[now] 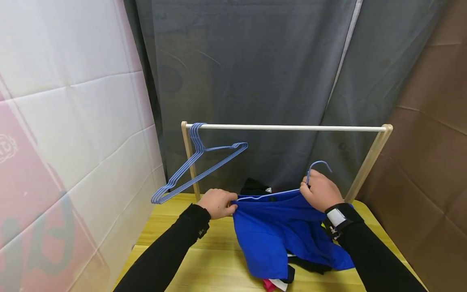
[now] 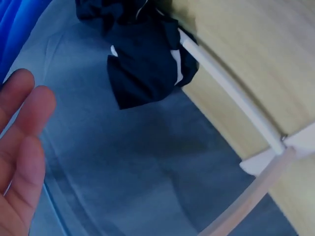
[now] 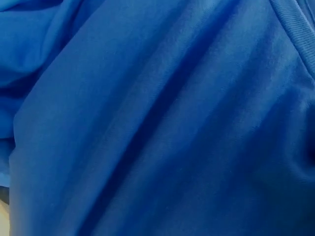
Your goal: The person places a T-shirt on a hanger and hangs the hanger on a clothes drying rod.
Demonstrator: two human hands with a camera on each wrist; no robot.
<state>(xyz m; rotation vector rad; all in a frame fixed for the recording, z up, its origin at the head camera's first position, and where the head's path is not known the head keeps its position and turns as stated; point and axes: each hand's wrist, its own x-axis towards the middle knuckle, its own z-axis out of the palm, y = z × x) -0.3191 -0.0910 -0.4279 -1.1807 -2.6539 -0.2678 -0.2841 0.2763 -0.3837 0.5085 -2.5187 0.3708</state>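
Observation:
A blue shirt (image 1: 266,239) hangs over the table from a light blue hanger (image 1: 314,163). My right hand (image 1: 322,190) grips the hanger at its neck, just under the hook. At the hanger's left end, my left hand (image 1: 217,202) pinches the shirt's upper edge between thumb and fingers. Part of the hanger's arm shows along the neckline; the rest is covered by cloth. In the right wrist view, shirt fabric (image 3: 147,123) fills the picture, with a ribbed collar (image 3: 298,34) at the upper right. The left wrist view catches my left fingertips (image 2: 37,105) beside blue cloth.
A rack with a white rail (image 1: 284,127) and wooden side posts stands behind my hands. Several blue hangers (image 1: 197,142) hang at its left end. Dark clothing (image 1: 253,186) lies behind the shirt, and red cloth (image 1: 269,285) pokes out below on the wooden table (image 1: 204,247).

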